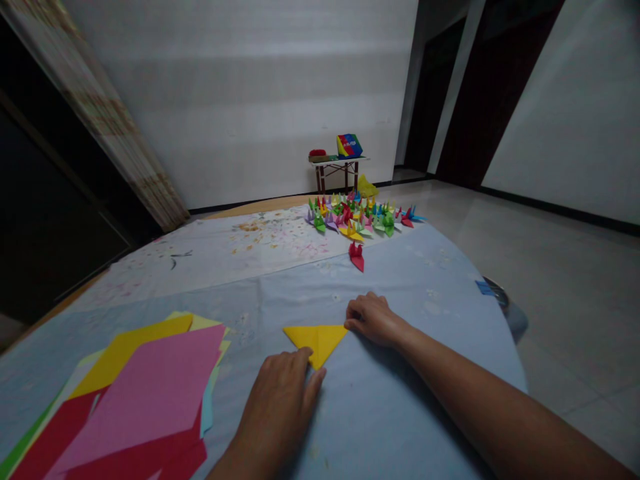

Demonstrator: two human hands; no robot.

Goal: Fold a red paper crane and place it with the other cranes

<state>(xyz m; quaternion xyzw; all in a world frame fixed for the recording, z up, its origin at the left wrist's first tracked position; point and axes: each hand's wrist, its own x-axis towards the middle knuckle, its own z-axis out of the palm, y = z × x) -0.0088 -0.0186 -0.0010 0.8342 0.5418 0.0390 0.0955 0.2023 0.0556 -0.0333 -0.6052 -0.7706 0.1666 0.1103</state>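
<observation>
A yellow sheet of origami paper [320, 339], folded into a triangle, lies on the cloth with its long edge away from me and a crease down its middle. My left hand [283, 387] has its fingertips on the paper's near left side, the thumb by the near point. At the right corner, the bent fingers of my right hand [371, 319] pinch the paper. Beyond my right hand stands a red paper crane [356, 256], apart from a crowd of folded cranes [355, 217] in several colours.
Loose coloured paper sheets [150, 387] are piled at the left, a pink one on top. Pale blue and white floral cloths [240, 300] cover the round table. Past it, a small stand [338, 161] bears a colourful box [349, 145] against the wall.
</observation>
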